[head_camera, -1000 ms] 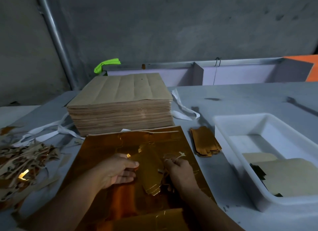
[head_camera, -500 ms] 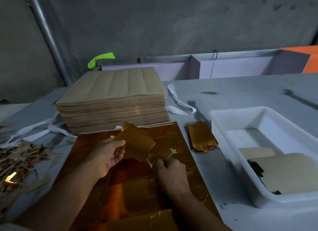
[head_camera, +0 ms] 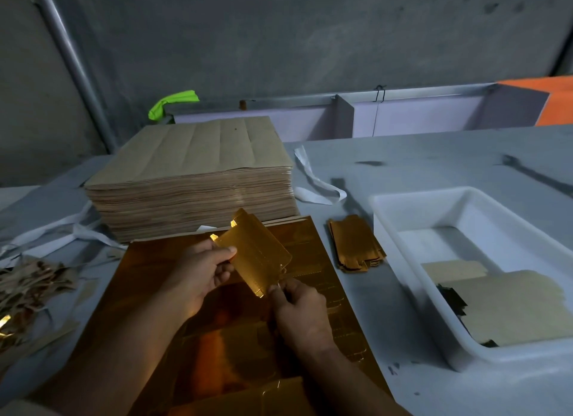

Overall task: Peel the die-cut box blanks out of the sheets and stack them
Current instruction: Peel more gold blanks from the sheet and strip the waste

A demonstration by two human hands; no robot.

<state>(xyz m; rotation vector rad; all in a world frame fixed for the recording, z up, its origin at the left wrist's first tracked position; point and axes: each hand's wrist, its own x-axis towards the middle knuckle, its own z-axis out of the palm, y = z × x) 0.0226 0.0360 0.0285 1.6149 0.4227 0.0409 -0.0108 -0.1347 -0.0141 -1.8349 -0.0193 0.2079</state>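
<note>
A shiny gold die-cut sheet (head_camera: 217, 347) lies flat on the table in front of me. My left hand (head_camera: 198, 273) pinches a gold box blank (head_camera: 257, 254) by its left edge and holds it tilted above the sheet. My right hand (head_camera: 300, 313) pinches at the blank's lower corner, where a thin strip of scrap shows. A small stack of peeled gold blanks (head_camera: 356, 245) lies just right of the sheet. Behind the sheet stands a tall stack of brown-backed sheets (head_camera: 192, 180).
A white plastic tray (head_camera: 403, 211) at the right holds several beige pieces. Scrap trimmings (head_camera: 28, 291) are heaped at the left. White straps (head_camera: 313, 180) lie beside the tall stack. A grey wall and a low rail close off the back.
The blank, lying in the sheet a second ago, has been lifted free and raised by my left hand. My right hand has shifted to the blank's lower corner.
</note>
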